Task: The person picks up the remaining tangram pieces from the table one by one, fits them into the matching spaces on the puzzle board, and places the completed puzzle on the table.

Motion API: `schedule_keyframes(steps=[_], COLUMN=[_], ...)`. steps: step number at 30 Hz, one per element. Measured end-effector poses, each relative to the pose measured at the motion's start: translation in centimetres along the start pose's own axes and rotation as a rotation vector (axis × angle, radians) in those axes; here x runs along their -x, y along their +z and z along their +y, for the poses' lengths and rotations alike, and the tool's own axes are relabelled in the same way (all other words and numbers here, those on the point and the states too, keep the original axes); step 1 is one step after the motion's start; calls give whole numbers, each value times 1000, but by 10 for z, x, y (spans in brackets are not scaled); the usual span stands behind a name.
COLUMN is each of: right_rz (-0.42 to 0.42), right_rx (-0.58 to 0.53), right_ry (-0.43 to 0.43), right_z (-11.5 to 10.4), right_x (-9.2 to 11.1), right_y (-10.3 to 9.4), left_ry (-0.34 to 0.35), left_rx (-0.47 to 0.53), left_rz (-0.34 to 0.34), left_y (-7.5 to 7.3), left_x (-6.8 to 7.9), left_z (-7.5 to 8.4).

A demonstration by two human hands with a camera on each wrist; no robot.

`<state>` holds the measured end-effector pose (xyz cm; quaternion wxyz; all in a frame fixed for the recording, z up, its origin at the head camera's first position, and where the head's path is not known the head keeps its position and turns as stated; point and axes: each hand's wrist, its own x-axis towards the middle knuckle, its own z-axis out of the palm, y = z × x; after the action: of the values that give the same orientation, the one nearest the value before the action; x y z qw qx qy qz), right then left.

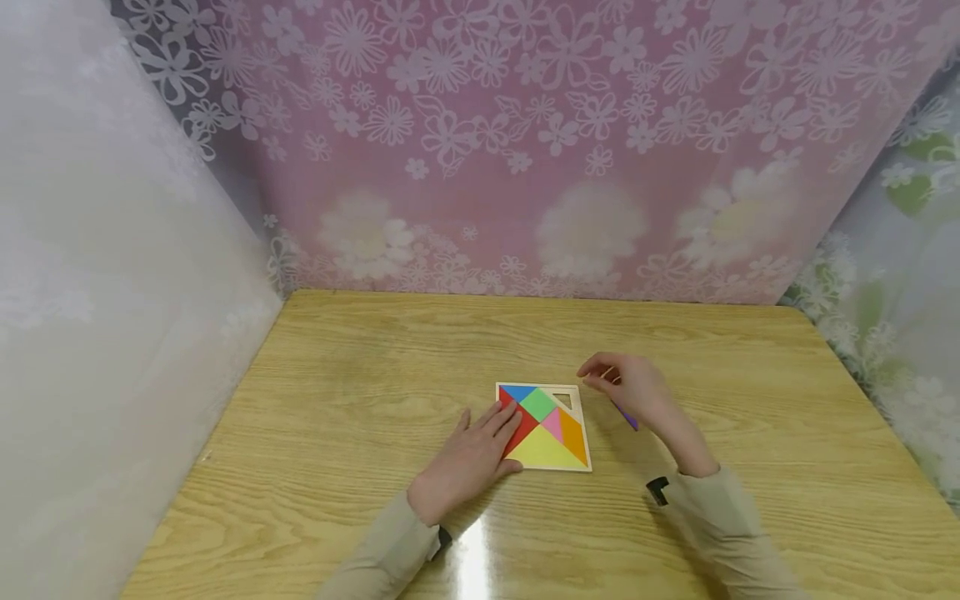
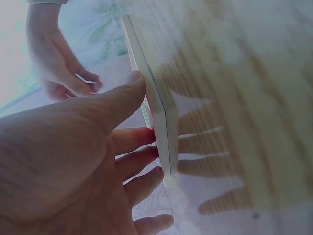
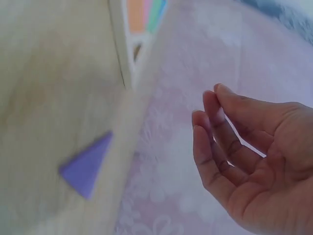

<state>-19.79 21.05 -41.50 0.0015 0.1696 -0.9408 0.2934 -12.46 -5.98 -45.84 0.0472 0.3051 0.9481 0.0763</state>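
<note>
A square tangram board (image 1: pixel 551 468) with a pale wooden frame lies on the table, holding flat red, blue, green, pink, orange and yellow pieces. At its far right corner is an unfilled recess with a small triangular cut-out (image 1: pixel 564 402). My left hand (image 1: pixel 472 454) rests on the board's left side, fingers over the red piece, thumb at the near edge. To the right of the board, my right hand (image 1: pixel 630 387) hovers with loosely bent fingers, thumb and index tips close together and nothing between them. Below it a purple triangle (image 3: pixel 88 166) lies on the table, partly hidden in the head view.
The wood-grain table (image 1: pixel 360 358) reaches to a pink flowered curtain (image 1: pixel 465 200) at the back. A pale sheet (image 1: pixel 120 275) hangs on the left, and a flowered one (image 1: pixel 892 333) on the right. Dark bands show at both sleeve cuffs.
</note>
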Motion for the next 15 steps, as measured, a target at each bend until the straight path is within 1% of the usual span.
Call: schedule_keyframes(steps=[2,4,8,12,15], right_rz=[20,25,12,-43,-117], right_rx=[14,50,143,216,262], right_ry=[26,41,61,65,96], right_z=[4,7,14,22,28], right_x=[1,2,4,4,4], right_y=[-9,-15,-20,-18,-16], left_ry=[-1,0,2,3,6], left_rx=[0,2,3,2,-1], left_rz=[-1,1,2,4,10], left_y=[0,1,1,2,2], left_x=[1,1,1,1,0], left_z=[0,-1,-1,-1,-1])
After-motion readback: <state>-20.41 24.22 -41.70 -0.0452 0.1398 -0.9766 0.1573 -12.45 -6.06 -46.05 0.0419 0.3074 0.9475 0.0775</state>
